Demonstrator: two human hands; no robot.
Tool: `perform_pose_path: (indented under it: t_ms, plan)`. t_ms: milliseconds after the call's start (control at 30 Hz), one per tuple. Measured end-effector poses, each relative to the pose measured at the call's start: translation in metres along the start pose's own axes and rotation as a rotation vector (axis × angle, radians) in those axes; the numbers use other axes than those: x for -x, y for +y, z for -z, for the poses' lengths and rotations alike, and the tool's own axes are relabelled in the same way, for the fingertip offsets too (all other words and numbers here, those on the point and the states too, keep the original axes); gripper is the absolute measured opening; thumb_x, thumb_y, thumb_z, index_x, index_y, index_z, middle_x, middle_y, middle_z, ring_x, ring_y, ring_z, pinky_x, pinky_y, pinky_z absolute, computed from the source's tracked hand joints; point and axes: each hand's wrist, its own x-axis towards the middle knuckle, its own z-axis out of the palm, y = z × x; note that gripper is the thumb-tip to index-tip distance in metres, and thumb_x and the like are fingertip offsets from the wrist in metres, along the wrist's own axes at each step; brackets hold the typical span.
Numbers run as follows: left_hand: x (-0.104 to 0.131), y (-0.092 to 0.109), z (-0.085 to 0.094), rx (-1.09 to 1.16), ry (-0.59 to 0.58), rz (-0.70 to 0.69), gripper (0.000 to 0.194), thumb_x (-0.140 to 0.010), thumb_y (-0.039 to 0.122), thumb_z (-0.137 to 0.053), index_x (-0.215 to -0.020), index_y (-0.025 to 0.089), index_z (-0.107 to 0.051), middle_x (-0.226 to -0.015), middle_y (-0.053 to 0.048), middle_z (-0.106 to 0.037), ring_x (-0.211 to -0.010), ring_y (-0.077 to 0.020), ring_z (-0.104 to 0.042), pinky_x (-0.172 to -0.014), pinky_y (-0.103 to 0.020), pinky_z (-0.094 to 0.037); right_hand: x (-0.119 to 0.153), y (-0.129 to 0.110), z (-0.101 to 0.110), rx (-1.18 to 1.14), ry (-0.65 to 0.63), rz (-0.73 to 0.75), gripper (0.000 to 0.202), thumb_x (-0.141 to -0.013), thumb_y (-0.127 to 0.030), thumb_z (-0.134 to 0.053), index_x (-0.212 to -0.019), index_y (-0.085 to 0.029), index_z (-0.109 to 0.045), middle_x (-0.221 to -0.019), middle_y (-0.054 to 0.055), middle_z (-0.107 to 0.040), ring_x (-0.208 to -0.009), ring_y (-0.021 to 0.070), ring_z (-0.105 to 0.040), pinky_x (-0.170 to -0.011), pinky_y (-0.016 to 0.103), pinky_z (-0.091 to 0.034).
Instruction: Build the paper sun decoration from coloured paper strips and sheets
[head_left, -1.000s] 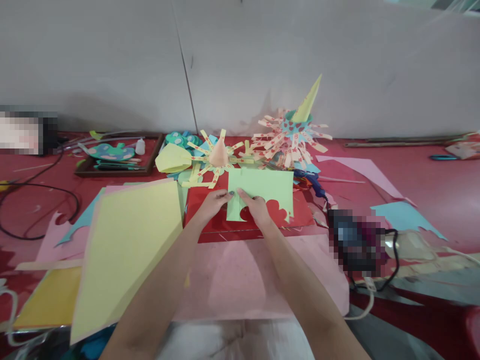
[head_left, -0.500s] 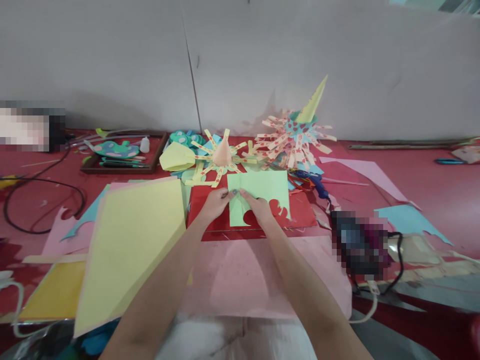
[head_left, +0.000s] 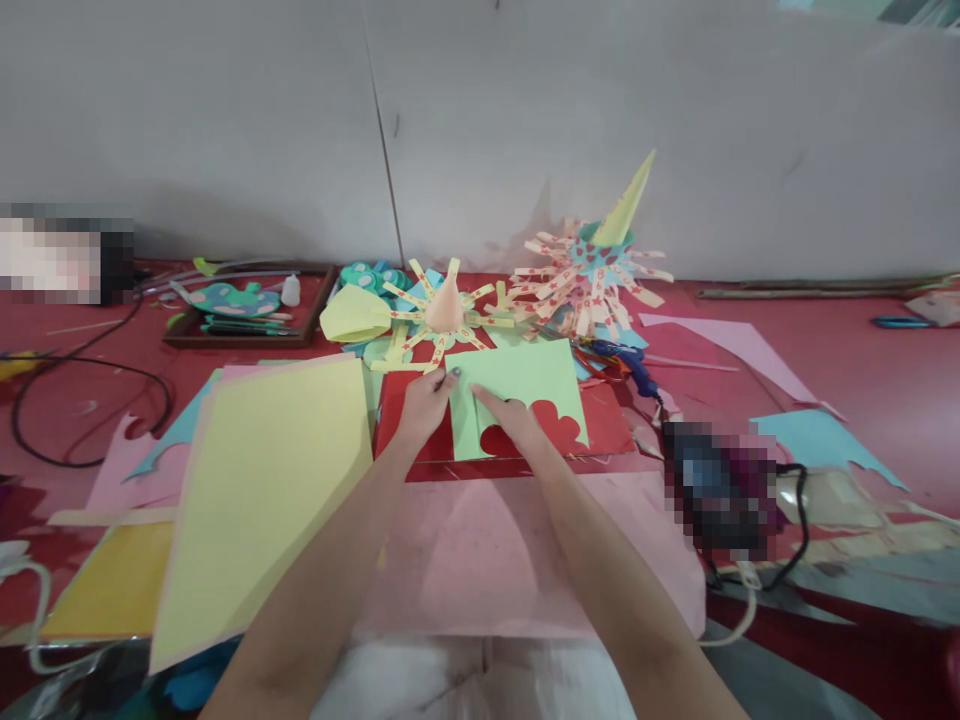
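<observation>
A light green paper (head_left: 525, 372) with curved cut-outs along its lower edge lies over a red sheet (head_left: 607, 415); a crease runs down near its left side. My left hand (head_left: 429, 403) pinches the paper's left edge between thumb and fingers. With a finger stretched out, my right hand (head_left: 514, 415) presses on the paper beside the crease; its other fingers are curled under. Just behind the green paper sits a paper star shape with a peach cone (head_left: 445, 308).
Large yellow sheets (head_left: 270, 470) lie at the left. A tray (head_left: 240, 340) holds pens and a small bottle. Behind stands a fringed paper piece with a yellow cone (head_left: 624, 210). A pixelated device (head_left: 716, 490) with cords lies at the right.
The green paper has tilted and shifted slightly left at its lower edge. My hands have moved a little apart, and my right finger is lower on the paper.
</observation>
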Motion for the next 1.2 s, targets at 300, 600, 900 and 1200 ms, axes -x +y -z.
perform_pose_path:
  t_ms: [300,600,900,1200]
  plan:
    - [-0.002,0.001,0.004,0.096,0.043,0.021,0.035,-0.073,0.047,-0.054,-0.058,0.019,-0.040,-0.052,0.005,-0.036,-0.051,-0.0089,-0.034,-0.047,-0.021,-0.027,-0.008,0.005,-0.010,-0.021,-0.037,0.350,0.053,-0.060,-0.060,-0.061,-0.052,-0.022,-0.025,-0.049,-0.008,-0.023,-0.046,0.0058,-0.023,-0.043,0.023,-0.022]
    - [-0.007,-0.005,0.004,0.102,-0.070,0.053,0.041,-0.071,0.051,-0.054,-0.052,0.020,-0.037,-0.049,0.005,-0.033,-0.049,-0.0098,-0.032,-0.047,-0.024,-0.024,-0.008,0.005,-0.008,-0.026,-0.090,0.346,0.054,-0.061,-0.057,-0.062,-0.053,-0.022,-0.022,-0.050,-0.008,-0.020,-0.047,0.0058,-0.019,-0.043,0.023,-0.018]
    - [-0.007,-0.010,0.008,0.108,0.160,0.060,0.036,-0.078,0.044,-0.044,-0.055,0.021,-0.029,-0.052,0.005,-0.026,-0.050,-0.0108,-0.028,-0.048,-0.025,-0.022,-0.008,0.006,-0.003,0.050,-0.242,0.337,0.052,-0.060,-0.060,-0.061,-0.051,-0.022,-0.028,-0.046,-0.008,-0.025,-0.045,0.0059,-0.024,-0.041,0.022,-0.020]
    - [-0.008,-0.016,0.004,0.255,0.228,0.064,0.027,-0.076,0.041,-0.046,-0.060,0.021,-0.042,-0.054,0.005,-0.041,-0.057,-0.0124,-0.044,-0.053,-0.024,-0.032,-0.004,0.002,-0.005,0.054,-0.249,0.355,0.053,-0.062,-0.057,-0.062,-0.051,-0.022,-0.024,-0.048,-0.008,-0.019,-0.046,0.0053,-0.019,-0.041,0.022,-0.017]
